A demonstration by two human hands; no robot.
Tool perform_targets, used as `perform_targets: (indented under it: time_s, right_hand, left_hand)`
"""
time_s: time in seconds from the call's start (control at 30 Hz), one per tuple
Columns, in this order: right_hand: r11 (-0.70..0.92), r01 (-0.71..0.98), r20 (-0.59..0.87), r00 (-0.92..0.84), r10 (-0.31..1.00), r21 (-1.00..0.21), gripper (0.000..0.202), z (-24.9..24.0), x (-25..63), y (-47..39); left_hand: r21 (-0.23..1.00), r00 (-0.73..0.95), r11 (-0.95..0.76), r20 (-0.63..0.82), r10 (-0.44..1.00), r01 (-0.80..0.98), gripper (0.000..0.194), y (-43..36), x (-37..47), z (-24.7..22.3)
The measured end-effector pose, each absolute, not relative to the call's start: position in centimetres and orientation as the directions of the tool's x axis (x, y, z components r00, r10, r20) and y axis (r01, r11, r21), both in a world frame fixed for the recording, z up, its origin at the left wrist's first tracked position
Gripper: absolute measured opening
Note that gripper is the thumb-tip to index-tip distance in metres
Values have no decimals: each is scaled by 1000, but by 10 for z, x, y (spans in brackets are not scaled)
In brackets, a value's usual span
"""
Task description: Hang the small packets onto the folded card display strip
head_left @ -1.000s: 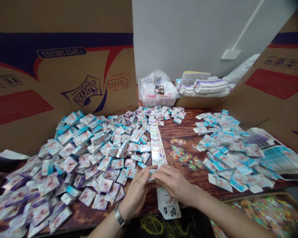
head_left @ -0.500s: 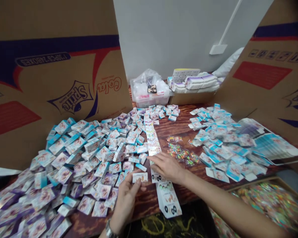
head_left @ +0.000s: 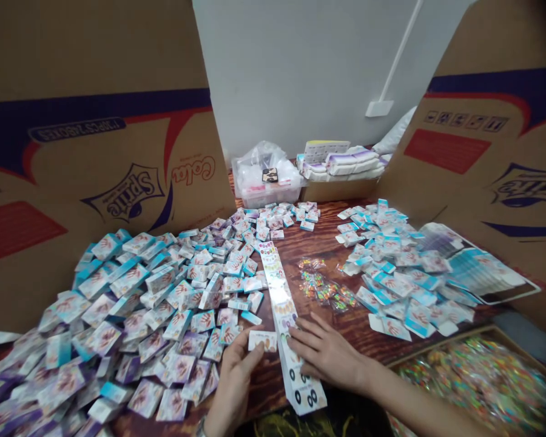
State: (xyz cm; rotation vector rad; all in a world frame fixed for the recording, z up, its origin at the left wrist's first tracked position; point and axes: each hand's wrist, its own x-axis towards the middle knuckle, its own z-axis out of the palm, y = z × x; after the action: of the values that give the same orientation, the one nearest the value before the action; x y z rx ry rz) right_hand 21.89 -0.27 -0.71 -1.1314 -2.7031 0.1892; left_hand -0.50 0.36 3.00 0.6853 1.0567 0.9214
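Between the thumb and fingers of my left hand (head_left: 234, 379) is a small white printed card (head_left: 264, 341), just left of a long paper strip (head_left: 279, 297). The strip carries rows of coloured oval prints and runs from the table's near edge toward the back. My right hand (head_left: 325, 352) lies on its near part, palm down with the fingers spread. Left of my left hand rises a big heap of small filled-out boxes (head_left: 141, 315), white with blue or purple sides and hand pictures.
Small clear packets of coloured pieces (head_left: 327, 288) lie right of the strip. Beyond them are flatter small boxes (head_left: 404, 276) and printed sheets (head_left: 491, 276). A carton of colourful packets (head_left: 486, 370) stands at the near right. Large cartons (head_left: 95, 164) flank the table; a plastic tub (head_left: 266, 182) sits behind.
My right hand has moved toward me along the strip, and its fingers are more spread. The strip now lies straighter and flatter. My left hand still holds the card. The view has shifted slightly.
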Motion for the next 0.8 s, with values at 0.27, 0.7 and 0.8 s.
perform_targets:
  time_s: [0.27, 0.7, 0.8]
  right_hand:
    - [604, 698, 187, -582, 791, -384, 38, 7, 217, -27]
    - [420, 668, 285, -309, 907, -614, 25, 40, 205, -8]
    - [408, 616, 254, -326, 911, -674, 26, 43, 218, -11]
  left_hand:
    - [903, 126, 360, -339, 932, -236, 51, 12, 7, 41]
    - [962, 312, 27, -114, 943, 272, 39, 8, 35, 26]
    - [941, 354, -52, -75, 932, 335, 33, 16, 46, 28]
